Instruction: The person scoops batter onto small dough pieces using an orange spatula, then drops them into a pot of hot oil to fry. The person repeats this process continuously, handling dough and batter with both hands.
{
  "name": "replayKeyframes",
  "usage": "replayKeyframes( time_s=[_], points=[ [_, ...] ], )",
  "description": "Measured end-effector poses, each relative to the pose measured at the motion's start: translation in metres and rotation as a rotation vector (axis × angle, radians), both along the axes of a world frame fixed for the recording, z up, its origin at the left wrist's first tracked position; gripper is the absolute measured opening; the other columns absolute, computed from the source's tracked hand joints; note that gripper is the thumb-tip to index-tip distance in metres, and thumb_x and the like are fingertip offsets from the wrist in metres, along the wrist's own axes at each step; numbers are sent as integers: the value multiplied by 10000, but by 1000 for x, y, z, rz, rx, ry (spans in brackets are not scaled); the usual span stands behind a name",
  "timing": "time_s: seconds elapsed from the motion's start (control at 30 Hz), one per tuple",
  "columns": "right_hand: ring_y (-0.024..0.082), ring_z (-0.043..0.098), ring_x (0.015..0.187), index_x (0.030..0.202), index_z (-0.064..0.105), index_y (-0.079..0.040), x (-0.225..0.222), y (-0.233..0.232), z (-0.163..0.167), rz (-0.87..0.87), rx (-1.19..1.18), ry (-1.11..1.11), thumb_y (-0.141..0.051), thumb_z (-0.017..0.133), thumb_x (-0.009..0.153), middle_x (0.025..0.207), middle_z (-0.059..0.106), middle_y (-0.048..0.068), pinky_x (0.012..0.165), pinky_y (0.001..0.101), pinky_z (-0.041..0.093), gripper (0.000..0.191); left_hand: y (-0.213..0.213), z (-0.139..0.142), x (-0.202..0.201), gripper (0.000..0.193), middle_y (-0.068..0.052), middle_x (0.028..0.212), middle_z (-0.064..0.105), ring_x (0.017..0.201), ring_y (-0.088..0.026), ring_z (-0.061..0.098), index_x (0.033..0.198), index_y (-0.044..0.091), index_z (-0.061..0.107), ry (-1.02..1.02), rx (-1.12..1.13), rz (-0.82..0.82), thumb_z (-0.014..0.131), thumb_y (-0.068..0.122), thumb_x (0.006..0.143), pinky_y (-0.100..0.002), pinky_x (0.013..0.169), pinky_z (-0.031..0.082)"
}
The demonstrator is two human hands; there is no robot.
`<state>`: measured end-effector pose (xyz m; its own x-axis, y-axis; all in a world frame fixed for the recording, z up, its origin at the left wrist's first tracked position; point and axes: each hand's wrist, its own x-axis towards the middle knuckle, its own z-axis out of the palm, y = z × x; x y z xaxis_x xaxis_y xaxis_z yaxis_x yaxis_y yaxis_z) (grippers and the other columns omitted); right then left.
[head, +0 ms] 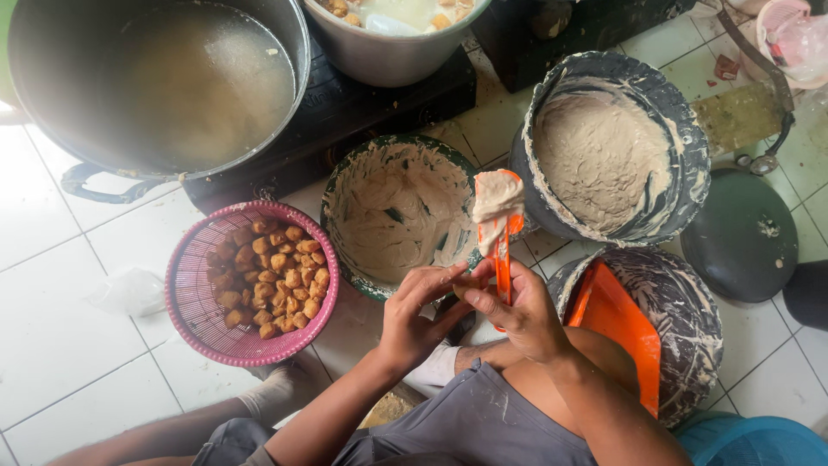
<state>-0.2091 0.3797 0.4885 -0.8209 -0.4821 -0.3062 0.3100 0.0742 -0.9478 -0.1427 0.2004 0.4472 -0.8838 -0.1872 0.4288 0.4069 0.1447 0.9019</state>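
My right hand grips an orange spatula upright by its handle; its blade carries a lump of pale paste. My left hand is just left of it, fingertips pinched against the handle's base, touching my right hand. Both hands are over the near rim of a green bowl smeared with the same paste. A dark bucket full of paste stands to the right of the spatula.
A pink basket of several fried brown pieces sits at left. A large pot of cloudy liquid and a second pot stand on a black stove. An orange tray leans in a paste-smeared tub; a dark lid lies on the tiles.
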Motion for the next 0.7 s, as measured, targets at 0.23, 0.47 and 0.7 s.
replayKeyframes(
  time_s=[0.23, 0.47, 0.7],
  points=[
    [16, 469, 693, 1115, 572, -48, 3, 7, 3, -35, -63, 42, -109, 777, 890, 873, 580, -14, 572, 181, 376, 310, 23, -1, 4, 576, -27, 1315, 569, 1263, -128, 555, 1396, 57, 491, -279, 614, -120, 730, 71, 873, -297, 1096, 480],
    [-20, 413, 657, 1093, 568, -42, 12, 13, 8, -19, 72, 167, -20, 778, 830, 897, 555, -36, 559, 156, 355, 337, 27, -1, -1, 294, -84, 1091, 753, 1000, -106, 686, 1253, -40, 666, -538, 672, -282, 687, 121, 1008, -270, 899, 562],
    [-14, 441, 618, 1051, 623, -25, 24, 26, 1, -77, 44, 173, -89, 728, 906, 807, 610, -38, 520, 167, 357, 190, 25, 17, 24, 306, -57, 1096, 760, 997, -75, 706, 1238, -18, 697, -473, 319, -184, 649, 36, 941, -240, 902, 594]
  ],
)
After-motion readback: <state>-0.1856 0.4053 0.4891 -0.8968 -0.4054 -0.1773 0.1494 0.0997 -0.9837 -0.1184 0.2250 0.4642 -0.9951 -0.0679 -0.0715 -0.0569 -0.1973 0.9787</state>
